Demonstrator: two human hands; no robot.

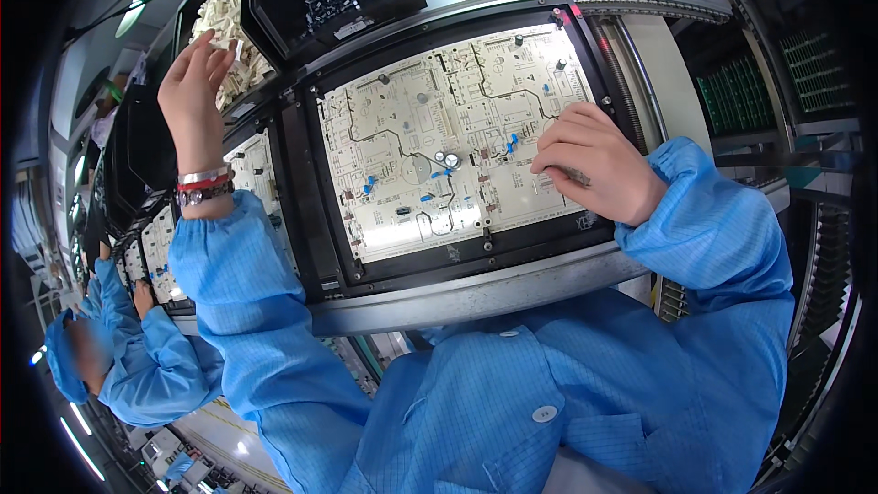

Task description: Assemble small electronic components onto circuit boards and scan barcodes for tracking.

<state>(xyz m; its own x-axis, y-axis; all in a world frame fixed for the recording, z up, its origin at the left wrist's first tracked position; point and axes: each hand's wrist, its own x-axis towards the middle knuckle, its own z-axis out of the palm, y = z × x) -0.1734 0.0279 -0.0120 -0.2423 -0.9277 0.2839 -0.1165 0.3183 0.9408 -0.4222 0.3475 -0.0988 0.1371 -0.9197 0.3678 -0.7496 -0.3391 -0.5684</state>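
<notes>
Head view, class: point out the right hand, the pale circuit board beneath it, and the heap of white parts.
Right hand [599, 157]: head view, back of the hand.
Pale circuit board [425, 139]: head view, upper face, near its middle.
Heap of white parts [220, 11]: head view, top of the pile.

White lbl. [355, 29] on blk. bin [399, 11]: print too small to read. Off-white PCB [517, 197]: fine dk. printed markings across face, illeg. Blk. frame [530, 240], lower rail nr. R corner: short pale marking [585, 221], unclear.
</notes>
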